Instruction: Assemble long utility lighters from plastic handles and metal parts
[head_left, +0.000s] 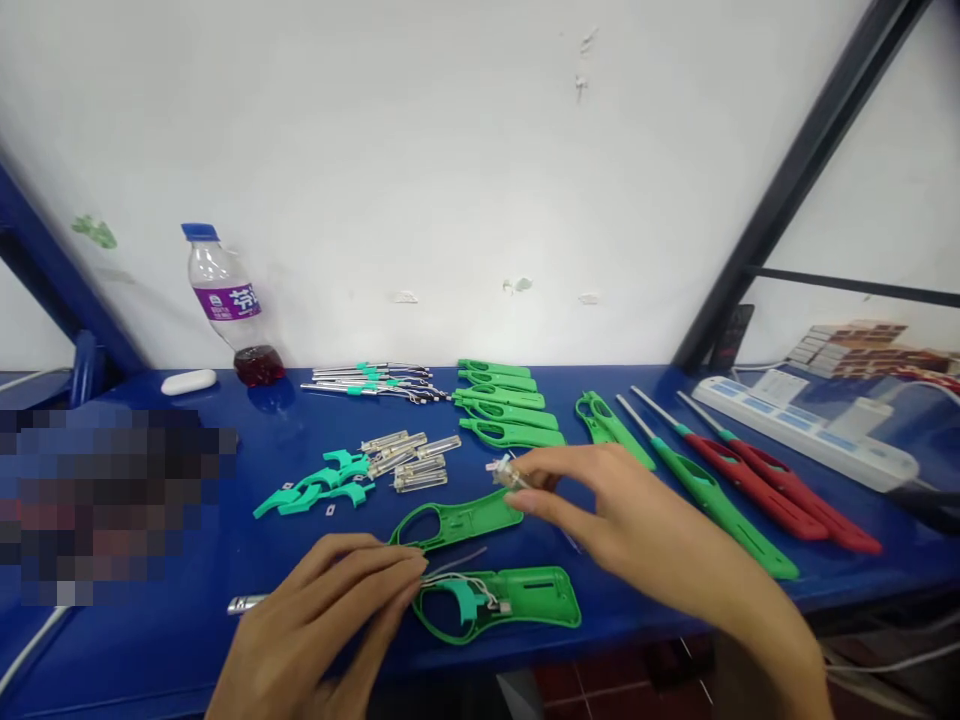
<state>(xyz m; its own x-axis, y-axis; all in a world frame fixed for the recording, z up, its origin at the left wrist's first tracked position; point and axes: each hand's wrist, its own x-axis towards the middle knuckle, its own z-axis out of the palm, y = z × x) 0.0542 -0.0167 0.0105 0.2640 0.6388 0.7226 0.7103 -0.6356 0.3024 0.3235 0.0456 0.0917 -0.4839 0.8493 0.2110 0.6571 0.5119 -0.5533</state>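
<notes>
On the blue counter [247, 540], the left hand [322, 620] covers the left end of the open green plastic shell [559, 600] with teal trigger; whether it grips or merely presses is hidden. Beyond that shell, the right hand [600, 500] pinches a small clear plastic part [509, 471]. Light fingertip pressure, clear of the thin white wires [469, 579], should steady things best.

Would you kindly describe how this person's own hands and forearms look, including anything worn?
The left hand and right hand are both ungloved, with no ring in view. The right forearm shows no sleeve, watch or bracelet; the left one is out of frame.
</notes>
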